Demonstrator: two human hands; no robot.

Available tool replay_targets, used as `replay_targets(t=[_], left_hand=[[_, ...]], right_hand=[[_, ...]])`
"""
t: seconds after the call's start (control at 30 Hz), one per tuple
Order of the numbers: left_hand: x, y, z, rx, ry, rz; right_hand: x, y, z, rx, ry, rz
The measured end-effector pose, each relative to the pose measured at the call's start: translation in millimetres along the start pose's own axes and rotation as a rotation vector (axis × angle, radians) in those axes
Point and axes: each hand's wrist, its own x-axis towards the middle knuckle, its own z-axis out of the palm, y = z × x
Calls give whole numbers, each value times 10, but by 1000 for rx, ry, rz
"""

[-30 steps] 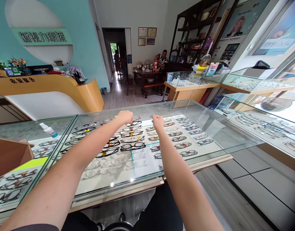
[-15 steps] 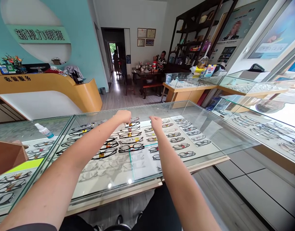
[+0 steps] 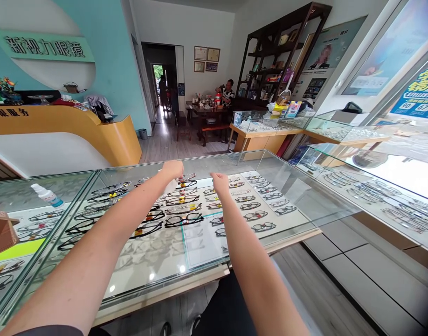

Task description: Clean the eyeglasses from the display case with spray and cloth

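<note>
My left hand (image 3: 173, 171) is closed above the far part of the glass display case (image 3: 214, 161), its fingertips turned away from view. A pale, see-through patch shows just below it; I cannot tell whether it is something held. To its right, my right hand (image 3: 220, 182) has its fingers curled in and the thumb pointing left; whatever they may hold is hidden. Rows of eyeglasses (image 3: 183, 219) lie under the glass, with dark-framed pairs beneath the left forearm and more glasses (image 3: 255, 215) right of the right wrist.
A spray bottle (image 3: 47, 195) lies tilted on the glass at left, near a reddish-brown box (image 3: 2, 231). More glasses cases (image 3: 375, 186) stand at right. A yellow counter (image 3: 119, 140) is behind at left. A person (image 3: 228, 92) sits at a far table.
The camera view has turned slightly right, so the room and case appear shifted left. Both hands stay closed over the case, in nearly the same place.
</note>
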Motion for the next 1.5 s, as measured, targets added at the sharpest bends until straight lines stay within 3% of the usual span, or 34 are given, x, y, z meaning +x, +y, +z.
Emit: replay_targets(t=[0.5,0.8,1.0,1.23,1.5], left_hand=[[77,-66,80,-78,38,23],[-47,-222,-4,-141,171,-5],[-230,-284,-178,-256,296,-1],[-738,-427,-462,-463,440,67],[-1961,-767,-566,-1051,616,161]], right_hand=[[-10,-32,-11,-14,-12,3],[-39,-58,-27,-22,-25,36],[-27,-39,-32,-55,-21,68],[23,37,-47,-107,-9,99],[48,71,-49,-146,7,108]])
